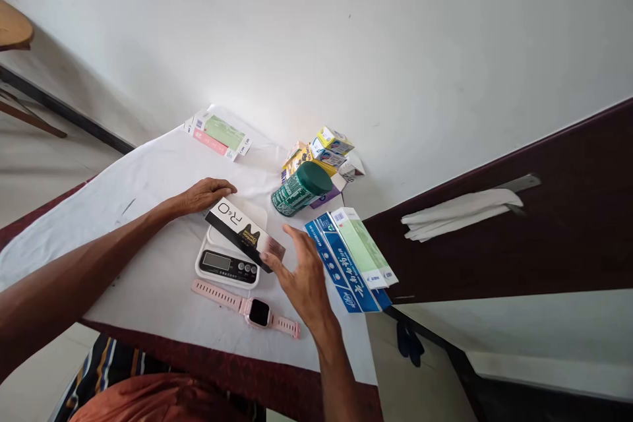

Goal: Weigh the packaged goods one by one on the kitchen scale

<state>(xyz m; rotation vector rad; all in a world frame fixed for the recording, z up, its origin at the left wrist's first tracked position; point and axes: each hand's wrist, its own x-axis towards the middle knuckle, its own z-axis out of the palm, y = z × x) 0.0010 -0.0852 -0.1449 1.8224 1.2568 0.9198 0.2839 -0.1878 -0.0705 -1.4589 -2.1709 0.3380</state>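
Note:
A long black box with white lettering [242,232] lies across a white digital scale [225,264]. My left hand [204,195] rests flat on the white cloth, fingertips touching the box's far end. My right hand [302,280] is open, its fingers touching the box's near end. A pink smartwatch [250,308] lies on the cloth just in front of the scale.
A green can [297,190] lies tipped by a pile of small cartons [324,151]. Blue and green flat boxes [351,257] sit at the table's right edge, another flat carton [217,135] at the far edge. A dark door with a draped cloth [459,211] stands right.

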